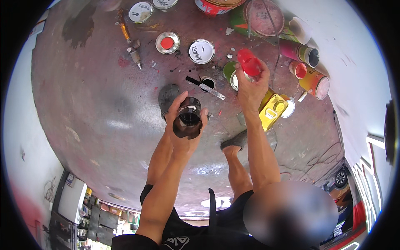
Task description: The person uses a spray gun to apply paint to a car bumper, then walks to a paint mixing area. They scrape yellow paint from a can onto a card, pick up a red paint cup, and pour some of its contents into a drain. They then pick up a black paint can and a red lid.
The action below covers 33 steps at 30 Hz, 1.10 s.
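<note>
My left hand (180, 141) is wrapped round a dark, nearly black cup (189, 103), its mouth tilted toward me and its inner wall smeared dark. In my right hand (251, 92), farther off to the right, the fingers grip a translucent red plastic cup (250, 62), tipped over near a green-sided can (228, 70). Between the hands, a small can of black paint (208, 82) stands on the floor with a dark-tipped flat stir stick (213, 90) lying across it. Beside my right wrist is a yellow rectangular metal can (273, 109).
On the stained floor (112, 112) are a white lid (201, 51), a silver lid with a red centre (167, 43) and a spray tool (134, 56). Several paint cans, including a yellow can (309, 82), line the right wall (350, 62). A thin cable (277, 46) runs between them.
</note>
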Available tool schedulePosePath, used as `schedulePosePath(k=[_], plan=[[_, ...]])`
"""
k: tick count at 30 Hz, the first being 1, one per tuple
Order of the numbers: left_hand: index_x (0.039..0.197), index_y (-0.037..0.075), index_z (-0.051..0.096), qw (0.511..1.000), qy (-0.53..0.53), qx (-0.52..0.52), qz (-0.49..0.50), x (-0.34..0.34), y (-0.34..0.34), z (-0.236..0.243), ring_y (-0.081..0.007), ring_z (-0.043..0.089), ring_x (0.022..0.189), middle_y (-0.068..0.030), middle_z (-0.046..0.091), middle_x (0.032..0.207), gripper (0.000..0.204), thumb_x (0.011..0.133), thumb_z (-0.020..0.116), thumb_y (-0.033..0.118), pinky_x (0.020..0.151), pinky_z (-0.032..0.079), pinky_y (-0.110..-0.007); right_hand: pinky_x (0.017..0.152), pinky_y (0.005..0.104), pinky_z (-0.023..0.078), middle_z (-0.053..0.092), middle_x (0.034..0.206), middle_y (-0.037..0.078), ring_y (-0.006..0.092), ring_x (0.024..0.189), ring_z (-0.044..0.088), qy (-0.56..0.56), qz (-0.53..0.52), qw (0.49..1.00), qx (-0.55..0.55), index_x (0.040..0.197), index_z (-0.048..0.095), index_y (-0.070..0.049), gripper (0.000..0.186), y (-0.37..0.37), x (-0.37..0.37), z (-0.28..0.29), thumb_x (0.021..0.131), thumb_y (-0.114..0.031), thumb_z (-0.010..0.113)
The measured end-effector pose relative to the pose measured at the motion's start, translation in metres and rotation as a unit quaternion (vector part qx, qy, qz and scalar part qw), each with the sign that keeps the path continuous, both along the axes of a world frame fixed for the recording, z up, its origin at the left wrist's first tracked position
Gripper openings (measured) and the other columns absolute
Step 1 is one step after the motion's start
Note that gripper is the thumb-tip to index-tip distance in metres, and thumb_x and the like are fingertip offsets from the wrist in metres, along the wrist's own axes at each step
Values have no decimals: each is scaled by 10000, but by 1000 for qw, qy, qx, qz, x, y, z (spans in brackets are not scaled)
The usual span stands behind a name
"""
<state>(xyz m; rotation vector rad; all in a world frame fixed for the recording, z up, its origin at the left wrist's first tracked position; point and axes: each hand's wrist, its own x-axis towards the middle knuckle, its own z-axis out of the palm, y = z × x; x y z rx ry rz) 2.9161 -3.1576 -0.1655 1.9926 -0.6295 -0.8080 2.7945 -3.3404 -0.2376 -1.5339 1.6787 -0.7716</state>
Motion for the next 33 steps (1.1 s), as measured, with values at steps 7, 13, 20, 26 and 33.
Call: schedulePosePath(k=[7, 13, 20, 26, 33], plan=[[1539, 40, 490, 994, 90, 53, 27, -24, 2, 13, -213, 649, 1202, -144, 631, 1327, 670, 974, 837, 136, 1062, 550, -358, 959, 351, 579, 744, 1239, 152, 233, 1064, 737, -33, 4, 999, 28, 1432, 606, -3, 708, 14, -33, -4, 851, -226, 943], [1461, 58, 632, 996, 50, 31, 71, -28, 7, 7, -208, 660, 1044, -114, 676, 1188, 670, 876, 947, 148, 931, 551, -325, 953, 340, 580, 731, 1279, 148, 222, 1075, 733, 20, 25, 999, 6, 1451, 598, 10, 730, 22, -35, 34, 841, -188, 947], [1462, 50, 622, 998, 50, -30, -1, -12, 6, 50, -175, 643, 1105, -99, 654, 1254, 580, 937, 866, 96, 1005, 543, -331, 1012, 362, 578, 715, 1390, 170, 247, 1161, 724, 12, -2, 1000, -5, 1437, 600, 9, 699, 42, -57, 134, 838, -133, 932], [1468, 50, 619, 989, 123, -26, -73, -6, 2, 128, -171, 650, 1133, -92, 665, 1293, 613, 920, 887, 107, 1017, 542, -336, 961, 361, 596, 735, 1310, 148, 228, 1112, 746, 31, -101, 994, -24, 1420, 625, -12, 687, 54, -82, 264, 826, -145, 944], [1470, 64, 643, 942, 42, -36, -331, 16, -7, 268, -242, 692, 1156, -124, 699, 1314, 654, 886, 931, 129, 1030, 556, -365, 963, 371, 600, 740, 1289, 142, 256, 1112, 753, 53, -221, 970, -92, 1389, 654, -52, 648, 99, -113, 417, 830, -207, 943]])
